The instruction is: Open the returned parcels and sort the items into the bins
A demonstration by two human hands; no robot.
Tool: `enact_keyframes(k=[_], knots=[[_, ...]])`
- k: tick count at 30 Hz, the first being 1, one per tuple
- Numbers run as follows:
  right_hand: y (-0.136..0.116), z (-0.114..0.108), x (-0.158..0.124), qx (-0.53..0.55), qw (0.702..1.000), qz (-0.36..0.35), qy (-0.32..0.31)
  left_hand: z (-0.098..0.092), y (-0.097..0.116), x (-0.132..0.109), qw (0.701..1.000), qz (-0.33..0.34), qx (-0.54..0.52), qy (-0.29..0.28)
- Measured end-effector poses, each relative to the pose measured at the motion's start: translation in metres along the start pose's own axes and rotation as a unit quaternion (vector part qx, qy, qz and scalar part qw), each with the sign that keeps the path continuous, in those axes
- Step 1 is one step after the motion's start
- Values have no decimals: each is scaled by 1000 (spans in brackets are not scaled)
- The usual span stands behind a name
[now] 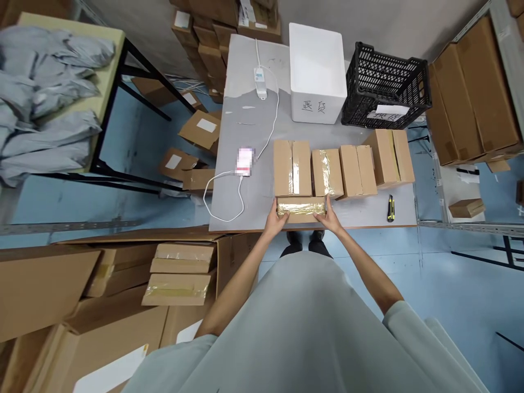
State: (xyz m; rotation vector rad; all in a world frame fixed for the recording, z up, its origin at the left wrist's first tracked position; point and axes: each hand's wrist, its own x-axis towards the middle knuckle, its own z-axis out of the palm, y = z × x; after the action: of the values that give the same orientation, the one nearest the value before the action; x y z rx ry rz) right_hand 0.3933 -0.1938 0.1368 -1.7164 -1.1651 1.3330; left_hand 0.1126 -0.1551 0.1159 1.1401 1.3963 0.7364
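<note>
A long, narrow cardboard box (301, 209) with shiny clear tape lies at the table's front edge. My left hand (275, 219) grips its left end, and my right hand (328, 216) grips its right end, thumbs on the near side. Right behind it stand a taped cardboard box (282, 168) and a smaller taped box (327, 173). Farther right are another cardboard box (357, 170) and a larger box (392, 157). A yellow and black box cutter (391, 208) lies to the right of my right hand.
The grey table (254, 210) also carries a phone-like blurred item (245, 161) on a white cable, a power strip (260, 82), a white bin (319, 109) and a black crate (387, 82). At lower left sits a large carton (235, 256) holding boxes. Grey bags (49, 139) cover a side table.
</note>
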Motion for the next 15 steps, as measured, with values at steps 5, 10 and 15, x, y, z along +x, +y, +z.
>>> enact_keyframes(k=[5, 10, 15], knots=[[2, -6, 37, -37, 999, -31, -1, 9, -1, 47, 1000, 19, 13, 9], [-5, -14, 93, -68, 996, -51, -6, 13, 7, 110, 999, 47, 22, 8], [-18, -14, 145, -77, 996, -53, 11, 17, 23, 164, 997, 68, 28, 29]])
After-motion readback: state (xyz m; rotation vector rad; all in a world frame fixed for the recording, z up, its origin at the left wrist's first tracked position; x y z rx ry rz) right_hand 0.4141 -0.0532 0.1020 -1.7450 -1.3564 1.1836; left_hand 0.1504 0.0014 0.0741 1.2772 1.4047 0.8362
